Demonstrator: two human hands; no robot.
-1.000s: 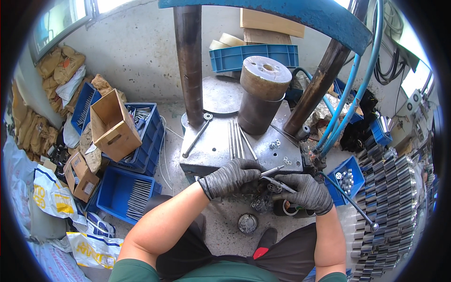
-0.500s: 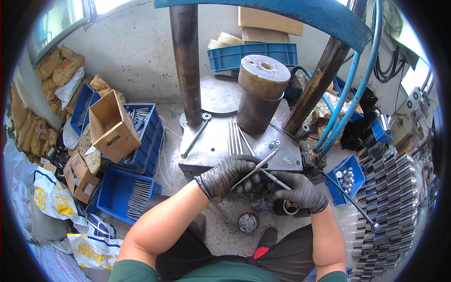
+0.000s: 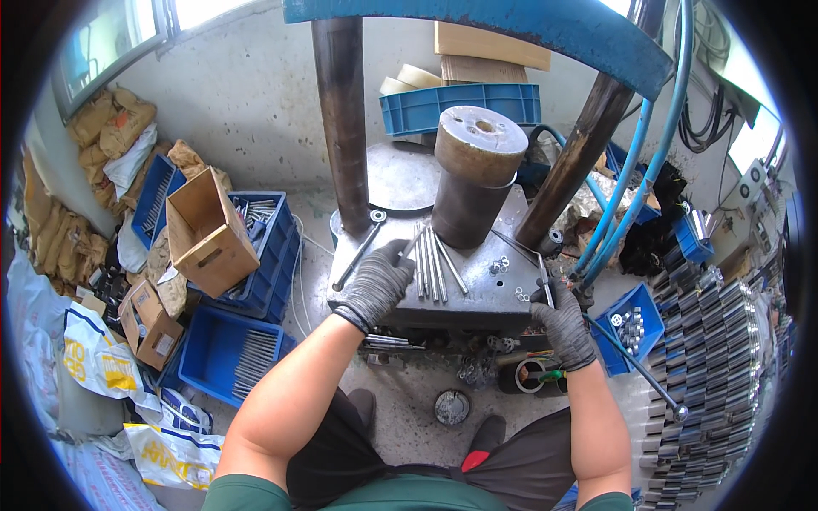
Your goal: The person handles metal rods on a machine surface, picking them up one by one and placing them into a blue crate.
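Observation:
My left hand (image 3: 377,283), in a grey glove, is over the left part of the metal press table (image 3: 486,304). Its fingers are closed on a slim metal rod (image 3: 414,243) slanting beside several loose metal rods (image 3: 436,274), which lie fanned out on the table. At the table's right front corner, my right hand (image 3: 565,328), gloved alike, is closed round another metal rod (image 3: 546,281) that points away from me. Small metal rings (image 3: 499,266) lie on the tabletop near it. A thick steel cylinder (image 3: 479,157) stands behind the loose rods.
Press columns (image 3: 339,128) rise on both sides. A long ring-ended bar (image 3: 359,249) lies at the table's left. Blue bins (image 3: 204,349) and a wooden box (image 3: 209,234) stand left. Right are a bin of small parts (image 3: 630,328), a ball-ended lever (image 3: 639,370) and stacked metal tubes (image 3: 707,383).
My hands have moved apart from the middle. The left went leftward and away to the loose rods with its rod; the right went rightward and away, its rod now pointing away from me.

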